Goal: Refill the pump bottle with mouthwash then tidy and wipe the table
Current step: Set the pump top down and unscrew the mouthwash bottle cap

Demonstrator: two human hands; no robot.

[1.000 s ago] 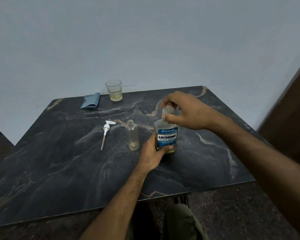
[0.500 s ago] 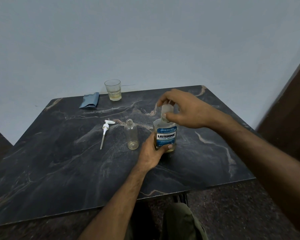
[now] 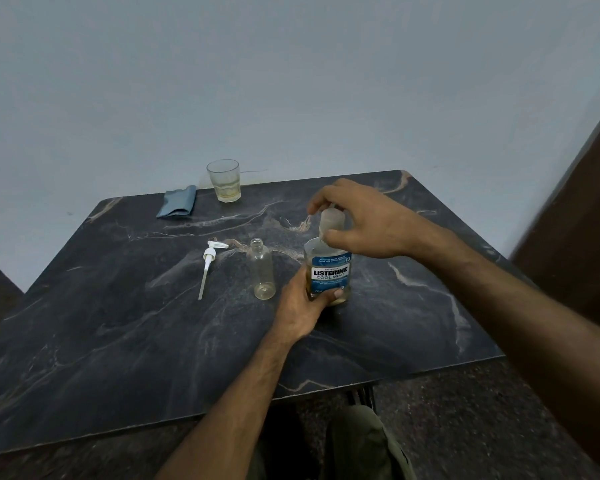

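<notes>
The mouthwash bottle (image 3: 329, 271) with a blue label stands upright on the dark marble table (image 3: 118, 334). My left hand (image 3: 302, 306) grips its lower body. My right hand (image 3: 364, 220) grips the clear cap (image 3: 331, 220) on the bottle's neck, fingers curled round it. Just left of it stands the empty clear pump bottle (image 3: 262, 268), open at the top. Its white pump head (image 3: 208, 259) with the dip tube lies flat on the table further left.
A folded blue cloth (image 3: 177, 202) lies at the table's back edge, beside a glass tumbler (image 3: 224, 180) holding a little yellowish liquid. A pale wall runs behind the table. A dark panel (image 3: 582, 188) stands to the right.
Both hands keep their grip. My right hand has shifted slightly on the cap, as if turning it. The bottle stays in place.
</notes>
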